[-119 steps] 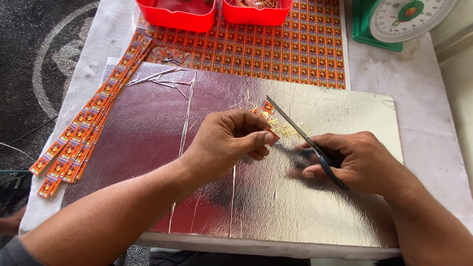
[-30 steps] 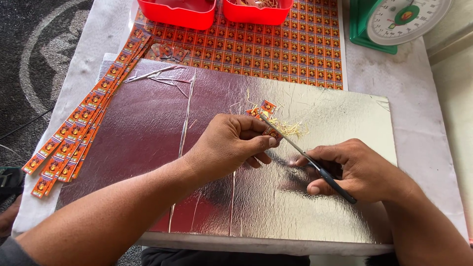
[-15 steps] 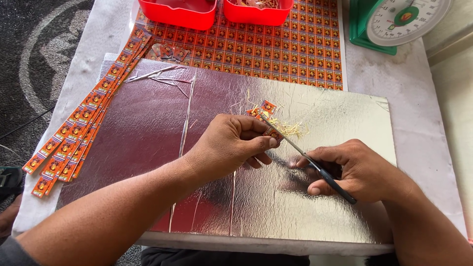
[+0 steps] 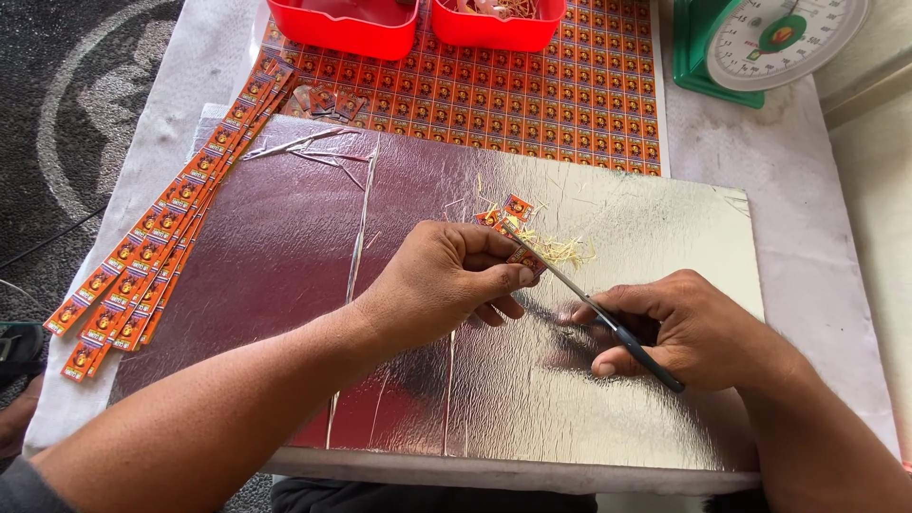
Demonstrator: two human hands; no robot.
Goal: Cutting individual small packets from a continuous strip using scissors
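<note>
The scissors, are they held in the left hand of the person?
No, the scissors are gripped by the right hand, while the left hand pinches a small orange packet.

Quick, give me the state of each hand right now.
Left hand: closed, pinching a small orange packet strip over the foil sheet.
Right hand: closed around scissors, blades at the strip.

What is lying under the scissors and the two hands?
A silver foil sheet lies under the scissors, left hand and right hand. Pale shreds lie there too. Under the foil is hidden.
</note>
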